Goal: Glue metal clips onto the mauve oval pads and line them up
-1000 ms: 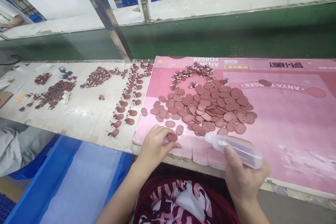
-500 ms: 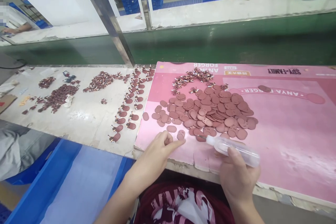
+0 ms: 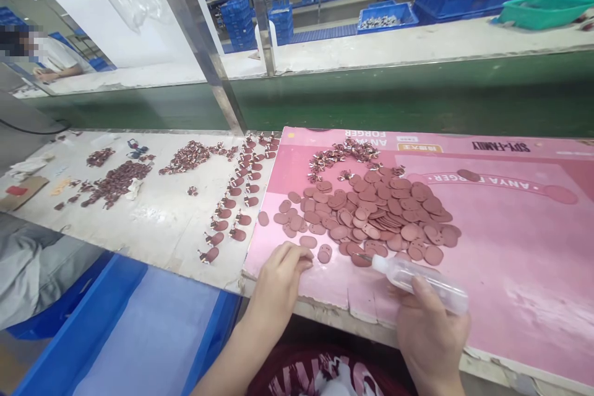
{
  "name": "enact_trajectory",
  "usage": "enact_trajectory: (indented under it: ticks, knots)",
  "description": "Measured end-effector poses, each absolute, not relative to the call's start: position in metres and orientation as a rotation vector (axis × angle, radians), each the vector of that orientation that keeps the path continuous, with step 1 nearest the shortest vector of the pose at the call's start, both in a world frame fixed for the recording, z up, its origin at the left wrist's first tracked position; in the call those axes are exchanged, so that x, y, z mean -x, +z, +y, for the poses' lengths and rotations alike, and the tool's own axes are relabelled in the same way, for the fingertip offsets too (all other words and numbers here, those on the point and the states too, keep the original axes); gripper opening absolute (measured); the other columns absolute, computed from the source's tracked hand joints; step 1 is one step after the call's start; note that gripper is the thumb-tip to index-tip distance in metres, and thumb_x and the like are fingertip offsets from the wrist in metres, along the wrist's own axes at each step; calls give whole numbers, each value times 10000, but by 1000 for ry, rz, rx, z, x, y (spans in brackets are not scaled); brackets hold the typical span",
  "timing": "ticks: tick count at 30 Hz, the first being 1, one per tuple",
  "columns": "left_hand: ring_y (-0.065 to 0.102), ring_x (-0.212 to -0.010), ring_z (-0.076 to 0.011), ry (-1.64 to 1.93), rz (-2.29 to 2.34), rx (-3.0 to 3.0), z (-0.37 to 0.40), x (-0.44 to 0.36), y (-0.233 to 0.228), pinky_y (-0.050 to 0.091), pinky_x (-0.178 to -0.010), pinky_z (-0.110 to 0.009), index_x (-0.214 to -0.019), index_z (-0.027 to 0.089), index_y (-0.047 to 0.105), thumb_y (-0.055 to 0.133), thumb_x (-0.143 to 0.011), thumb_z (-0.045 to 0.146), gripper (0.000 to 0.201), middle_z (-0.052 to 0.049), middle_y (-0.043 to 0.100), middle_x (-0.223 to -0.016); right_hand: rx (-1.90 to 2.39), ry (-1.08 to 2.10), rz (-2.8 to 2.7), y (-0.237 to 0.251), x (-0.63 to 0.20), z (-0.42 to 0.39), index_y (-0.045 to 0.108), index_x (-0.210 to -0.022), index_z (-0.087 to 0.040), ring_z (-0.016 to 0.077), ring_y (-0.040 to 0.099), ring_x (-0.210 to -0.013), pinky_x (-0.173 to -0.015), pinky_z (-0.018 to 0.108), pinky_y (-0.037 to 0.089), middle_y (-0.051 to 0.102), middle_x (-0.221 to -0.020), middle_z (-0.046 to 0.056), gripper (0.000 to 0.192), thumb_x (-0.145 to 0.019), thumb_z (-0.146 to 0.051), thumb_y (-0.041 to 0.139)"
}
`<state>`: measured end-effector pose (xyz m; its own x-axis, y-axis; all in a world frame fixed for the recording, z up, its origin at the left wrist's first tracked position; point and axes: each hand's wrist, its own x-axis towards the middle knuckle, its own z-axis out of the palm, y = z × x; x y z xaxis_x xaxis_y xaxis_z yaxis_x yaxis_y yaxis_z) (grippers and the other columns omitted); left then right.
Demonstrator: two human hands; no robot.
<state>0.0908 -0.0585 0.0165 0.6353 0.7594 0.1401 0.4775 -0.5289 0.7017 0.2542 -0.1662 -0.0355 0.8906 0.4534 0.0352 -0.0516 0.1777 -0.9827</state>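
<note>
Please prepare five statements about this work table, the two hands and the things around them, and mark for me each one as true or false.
1. The right hand holds a translucent bottle. True.
2. The bottle's thin tip points right, away from the pile. False: it points left, toward the brown oval pieces.
3. The left hand grips a second bottle. False: no bottle is in it; it is at the near edge of the pink board. Whether its fingers pinch a small piece is hidden.
4. Ovals with small parts attached lie in rows left of the pink board. True.
5. The teal tray sits on the pink board. False: it sits on the white ledge behind.
</note>
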Motion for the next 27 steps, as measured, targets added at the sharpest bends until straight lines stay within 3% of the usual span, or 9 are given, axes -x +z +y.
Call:
enact_trajectory:
  ticks: [6, 12, 15, 21, 27]
  knots:
    - [670, -790, -162, 631, 891, -1867, -63, -101, 5, 549, -713, -269, -929, 184, 674, 517, -868, 119, 180, -52, 717, -878, 1327, 357, -351, -33, -254, -166, 638, -714, -158, 162, 556, -577, -535, 283, 429, 606, -636, 23, 239, -735, -387, 706]
    - [640, -709, -174, 725, 751, -2167, -63, -96, 0, 514, -657, -301, -962, 192, 730, 584, -900, 222, 161, -57, 734, -778, 1281, 365, -354, -28, -254, -163, 628, -648, -167, 148, 555, -556, -509, 255, 434, 595, -601, 14, 236, -723, -370, 721]
    - [608, -699, -178, 703, 874, -2275, -61, -93, 2, 479, -672, -316, -870, 195, 724, 702, -818, 262, 87, -26, 713, -709, 1273, 367, -368, -27, -253, -164, 627, -650, -165, 150, 554, -547, -495, 257, 431, 592, -602, 17, 245, -722, -382, 717]
    - [597, -669, -167, 643, 983, -2220, -64, -100, -3, 440, -672, -300, -751, 173, 697, 859, -613, 267, 233, 14, 671, -639, 1467, 354, -452, -30, -249, -175, 654, -733, -155, 187, 603, -602, -552, 302, 472, 636, -672, 42, 247, -737, -394, 713]
    - [629, -719, -174, 573, 954, -2102, -62, -102, -3, 462, -725, -314, -787, 220, 729, 830, -666, 207, 158, 14, 728, -710, 1622, 353, -653, -18, -241, -171, 646, -669, -160, 153, 573, -513, -484, 252, 455, 629, -584, 29, 246, -732, -385, 721]
